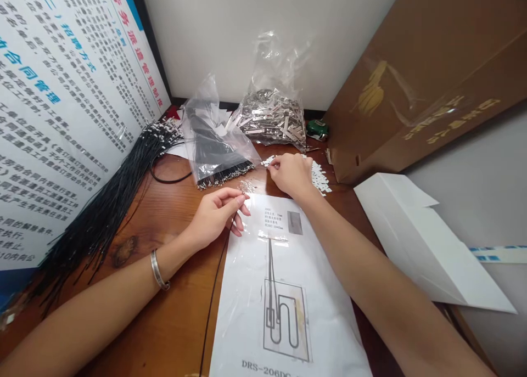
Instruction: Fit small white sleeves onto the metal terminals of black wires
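My left hand [222, 212] pinches the end of a thin black wire [214, 289], which hangs down along the left edge of the printed drawing sheet [251, 267]. Farther back, my right hand [291, 174] is closed, thumb and fingertips together beside a pile of small white plastic pieces [319, 178]. What sits between those fingertips is too small to make out. Some tiny metal bits [247, 186] lie on the table just beyond my left fingertips. A clear bag of black wires with metal ends [209, 146] rests behind the left hand.
A long bundle of black wires with white ends [123, 185] leans along the left wall poster [82, 91]. At the back stand a bag of metal strips [272, 116] and a green tape measure [317, 129]. A brown box [411, 64] and a folded white card [428, 240] border the right side.
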Motion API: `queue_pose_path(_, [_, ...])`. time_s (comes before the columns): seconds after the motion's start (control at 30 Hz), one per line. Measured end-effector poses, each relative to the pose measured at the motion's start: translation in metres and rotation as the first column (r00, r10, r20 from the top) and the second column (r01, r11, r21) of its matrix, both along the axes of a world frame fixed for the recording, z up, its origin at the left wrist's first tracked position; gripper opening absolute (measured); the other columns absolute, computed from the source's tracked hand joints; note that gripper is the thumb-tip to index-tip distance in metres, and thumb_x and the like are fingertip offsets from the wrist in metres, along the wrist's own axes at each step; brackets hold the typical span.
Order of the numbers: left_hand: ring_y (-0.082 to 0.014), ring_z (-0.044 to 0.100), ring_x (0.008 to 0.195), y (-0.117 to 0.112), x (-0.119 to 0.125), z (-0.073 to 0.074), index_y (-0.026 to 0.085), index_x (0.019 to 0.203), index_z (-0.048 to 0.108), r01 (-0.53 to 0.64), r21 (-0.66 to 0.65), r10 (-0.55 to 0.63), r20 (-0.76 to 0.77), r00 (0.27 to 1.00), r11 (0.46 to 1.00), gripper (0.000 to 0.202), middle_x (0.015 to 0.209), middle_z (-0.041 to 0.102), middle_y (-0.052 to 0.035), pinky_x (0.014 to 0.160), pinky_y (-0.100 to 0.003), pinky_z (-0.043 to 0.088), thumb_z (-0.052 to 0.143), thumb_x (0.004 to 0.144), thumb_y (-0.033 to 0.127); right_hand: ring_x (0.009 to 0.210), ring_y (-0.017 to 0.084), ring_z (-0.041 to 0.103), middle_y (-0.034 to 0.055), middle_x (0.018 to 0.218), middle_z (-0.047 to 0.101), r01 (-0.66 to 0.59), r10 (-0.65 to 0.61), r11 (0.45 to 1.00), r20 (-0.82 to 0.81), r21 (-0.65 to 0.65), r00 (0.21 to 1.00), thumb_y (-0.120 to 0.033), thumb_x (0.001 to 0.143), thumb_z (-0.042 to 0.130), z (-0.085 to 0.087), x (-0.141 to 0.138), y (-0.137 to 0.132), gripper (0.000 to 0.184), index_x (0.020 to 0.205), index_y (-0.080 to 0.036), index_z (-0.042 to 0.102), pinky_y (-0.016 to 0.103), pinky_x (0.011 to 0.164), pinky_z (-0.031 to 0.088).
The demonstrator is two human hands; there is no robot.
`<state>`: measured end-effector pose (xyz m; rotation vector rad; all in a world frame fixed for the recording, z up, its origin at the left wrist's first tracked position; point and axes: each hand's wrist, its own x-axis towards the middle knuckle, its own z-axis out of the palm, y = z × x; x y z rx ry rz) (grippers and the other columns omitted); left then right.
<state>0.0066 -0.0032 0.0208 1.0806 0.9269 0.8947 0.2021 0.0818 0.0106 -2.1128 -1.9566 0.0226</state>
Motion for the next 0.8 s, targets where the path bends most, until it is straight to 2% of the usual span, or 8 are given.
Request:
queue_pose_path(0.23, [-0.0086, 0.058, 0.044, 0.007, -0.003, -0.007, 0.013, 0.085, 0.061, -0.026, 0.031, 0.026, 0.008, 1.0, 0.999, 0.036, 0.071, 0.068, -0.0012, 0.045, -0.022, 0.051, 0.074, 0.07, 0.043, 0.093, 0.03, 0.055, 0.0167, 0.095, 0.068, -0.091, 0.08, 0.992, 0.12, 0.087, 0.99, -0.018, 0.09, 0.042, -0.006, 0.004, -0.003, 0.03, 0.085, -0.012, 0.07, 0.044, 0.082, 0.029])
queue_pose_path(0.33, [-0.0089, 0.058, 0.044, 0.01, -0.005, -0.011, 0.013, 0.087, 0.061, -0.026, 0.031, 0.025, 0.023, 0.999, 0.999, 0.036, 0.072, 0.068, -0.0018, 0.046, -0.022, 0.051, 0.073, 0.071, 0.043, 0.088, 0.027, 0.056, 0.014, 0.09, 0.068, -0.128, 0.148, 0.981, -0.138, 0.144, 0.979, -0.02, 0.089, 0.045, -0.002, 0.001, -0.012, 0.026, 0.083, -0.013, 0.07, 0.042, 0.081, 0.034])
queue_pose_path(0.37, [-0.009, 0.058, 0.045, 0.01, -0.005, -0.011, 0.013, 0.086, 0.061, -0.026, 0.029, 0.025, 0.028, 0.999, 0.999, 0.036, 0.072, 0.068, -0.0018, 0.046, -0.022, 0.051, 0.073, 0.071, 0.043, 0.083, 0.025, 0.056, 0.0116, 0.086, 0.068, -0.142, 0.187, 0.977, -0.313, 0.159, 0.931, -0.023, 0.088, 0.048, 0.0, -0.001, -0.018, 0.023, 0.083, -0.014, 0.069, 0.04, 0.078, 0.037])
queue_pose_path(0.4, [-0.0092, 0.059, 0.045, 0.01, -0.005, -0.011, 0.013, 0.086, 0.061, -0.034, 0.029, 0.033, 0.035, 0.999, 0.999, 0.036, 0.071, 0.068, -0.0018, 0.046, -0.023, 0.051, 0.073, 0.071, 0.044, 0.077, 0.022, 0.056, 0.0086, 0.081, 0.068, -0.15, 0.213, 0.975, -0.515, 0.162, 0.831, -0.026, 0.086, 0.052, 0.002, -0.005, -0.025, 0.021, 0.082, -0.015, 0.069, 0.036, 0.073, 0.039])
queue_pose_path(0.47, [-0.0096, 0.059, 0.044, 0.009, -0.004, -0.01, 0.013, 0.084, 0.06, -0.07, 0.033, 0.069, 0.044, 0.997, 0.997, 0.037, 0.07, 0.068, -0.0015, 0.046, -0.023, 0.051, 0.075, 0.069, 0.044, 0.068, 0.018, 0.054, 0.0041, 0.073, 0.065, -0.166, 0.205, 0.977, -0.806, 0.134, 0.556, -0.034, 0.083, 0.058, 0.003, -0.016, -0.041, 0.021, 0.083, -0.017, 0.069, 0.032, 0.064, 0.041])
queue_pose_path(0.57, [-0.0101, 0.06, 0.044, 0.009, -0.002, -0.008, 0.013, 0.081, 0.059, -0.152, 0.038, 0.15, 0.037, 0.988, 0.988, 0.039, 0.069, 0.069, -0.0015, 0.047, -0.023, 0.051, 0.077, 0.066, 0.044, 0.061, 0.014, 0.05, 0.0004, 0.065, 0.059, -0.183, 0.163, 0.977, -0.941, 0.111, 0.296, -0.04, 0.078, 0.065, -0.001, -0.032, -0.064, 0.023, 0.08, -0.018, 0.068, 0.029, 0.056, 0.038])
queue_pose_path(0.67, [-0.0098, 0.06, 0.046, 0.009, -0.001, -0.007, 0.013, 0.081, 0.059, -0.214, 0.043, 0.213, 0.028, 0.977, 0.976, 0.04, 0.074, 0.071, -0.0027, 0.048, -0.023, 0.051, 0.078, 0.064, 0.043, 0.063, 0.014, 0.052, 0.0, 0.066, 0.057, -0.206, 0.149, 0.973, -0.969, 0.107, 0.197, -0.041, 0.077, 0.067, -0.008, -0.041, -0.077, 0.022, 0.079, -0.018, 0.068, 0.028, 0.056, 0.039])
queue_pose_path(0.8, [-0.0095, 0.059, 0.046, 0.008, 0.0, -0.006, 0.013, 0.077, 0.06, -0.238, 0.052, 0.236, 0.027, 0.971, 0.97, 0.038, 0.063, 0.067, 0.0006, 0.048, -0.022, 0.05, 0.08, 0.061, 0.04, 0.073, 0.016, 0.056, 0.0022, 0.075, 0.063, -0.253, 0.187, 0.958, -0.964, 0.136, 0.189, -0.041, 0.079, 0.066, -0.014, -0.042, -0.082, 0.022, 0.081, -0.019, 0.068, 0.029, 0.063, 0.042])
